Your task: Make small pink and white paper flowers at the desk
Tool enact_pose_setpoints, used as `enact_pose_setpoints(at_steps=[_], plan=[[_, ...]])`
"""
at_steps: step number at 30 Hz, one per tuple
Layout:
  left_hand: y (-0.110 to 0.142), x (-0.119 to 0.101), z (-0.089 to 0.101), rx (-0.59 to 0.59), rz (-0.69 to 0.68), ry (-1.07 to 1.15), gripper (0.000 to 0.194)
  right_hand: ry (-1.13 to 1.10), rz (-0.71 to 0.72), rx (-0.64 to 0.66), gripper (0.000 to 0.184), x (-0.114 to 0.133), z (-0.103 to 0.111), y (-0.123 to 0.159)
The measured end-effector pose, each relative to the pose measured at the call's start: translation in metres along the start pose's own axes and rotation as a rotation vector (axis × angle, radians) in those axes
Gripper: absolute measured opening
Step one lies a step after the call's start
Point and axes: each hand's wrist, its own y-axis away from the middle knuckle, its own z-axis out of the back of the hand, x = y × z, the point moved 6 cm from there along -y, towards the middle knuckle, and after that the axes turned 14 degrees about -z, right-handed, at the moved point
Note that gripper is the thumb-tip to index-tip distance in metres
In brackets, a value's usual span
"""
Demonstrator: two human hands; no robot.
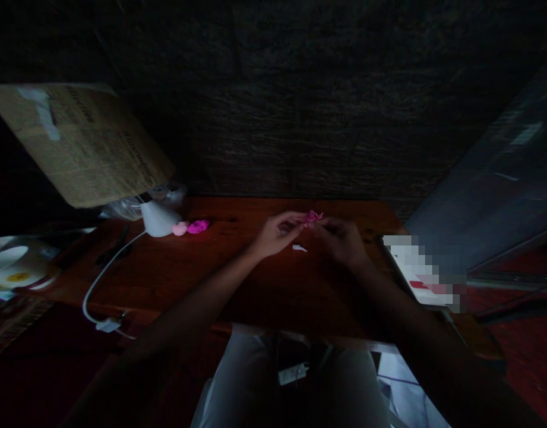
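As crumpled pink piece [313, 217] is pinched from either side by left hand [277, 234] and right hand [345, 240], white scrap [299, 247] is seen on wooden table [291, 291].

The person's left hand [278, 234] and right hand [345, 242] are bare, slender-fingered; the slim, bare left forearm [224, 275] and right forearm [395, 303] widen toward the elbows, where shadow makes sleeve edges impossible to tell; pale greyish-white cloth trousers [237, 380] cover both thighs, their seams too dim to read.
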Motion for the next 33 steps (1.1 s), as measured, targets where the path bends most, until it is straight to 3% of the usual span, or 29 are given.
enact_pose_setpoints(at_steps=[3,6,10,13,19,24,27,33], plan=[[-0.001,-0.004,0.0,-0.006,-0.004,-0.007,0.029,-0.063,-0.002,0.013,0.031,0.004,-0.002,-0.002],[-0.002,-0.003,0.009,-0.101,0.007,-0.02,0.026,-0.126,0.0,-0.008,0.03,0.015,-0.007,-0.009],[-0.002,0.007,0.022,-0.249,0.041,-0.011,0.025,-0.127,0.086,0.08,0.032,0.032,-0.026,-0.024],[-0.001,0.012,0.028,-0.33,0.054,0.005,0.026,-0.101,0.11,0.066,0.028,0.032,-0.035,-0.035],[0.003,0.017,0.011,-0.238,0.163,0.115,0.036,-0.188,0.01,0.079,0.032,0.009,-0.029,-0.04],[0.004,0.02,-0.005,-0.123,0.155,0.209,0.038,-0.269,-0.123,0.131,0.039,-0.001,-0.023,-0.034],[0.005,0.024,-0.004,-0.096,0.198,0.218,0.037,-0.301,-0.171,0.174,0.038,-0.002,-0.027,-0.033],[0.006,0.03,0.008,-0.159,0.238,0.218,0.041,-0.374,-0.207,0.238,0.039,0.002,-0.029,-0.03]])
